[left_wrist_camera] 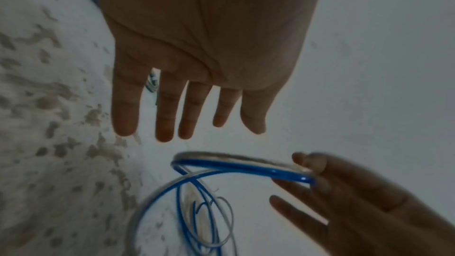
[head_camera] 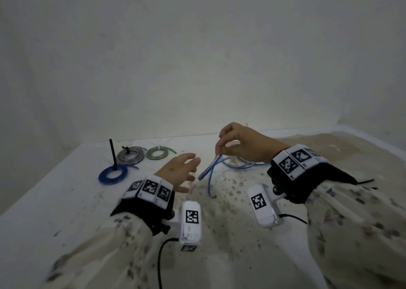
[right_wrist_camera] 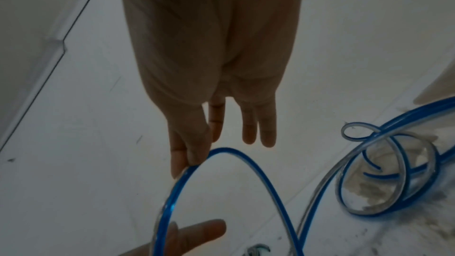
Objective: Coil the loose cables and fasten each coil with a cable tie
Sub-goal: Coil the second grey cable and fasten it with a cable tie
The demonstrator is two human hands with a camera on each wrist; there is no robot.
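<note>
Three tied coils (head_camera: 129, 155) (far left), white table (head_camera: 55, 192), pale wall (head_camera: 197, 58)

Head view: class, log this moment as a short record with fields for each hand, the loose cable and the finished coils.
right hand: pinches the blue cable, lifted off the table
left hand: open, fingers spread, beside the cable loop
cable: partly loose on the table
finished coils: blue coil, grey coil, green coil, far left

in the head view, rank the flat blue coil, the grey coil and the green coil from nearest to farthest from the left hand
From the left hand:
1. Flat blue coil, just left of it, a black tie standing up from it.
2. Green coil with a white tie, beyond it.
3. Grey coil, farther left; close to the green one.
</note>
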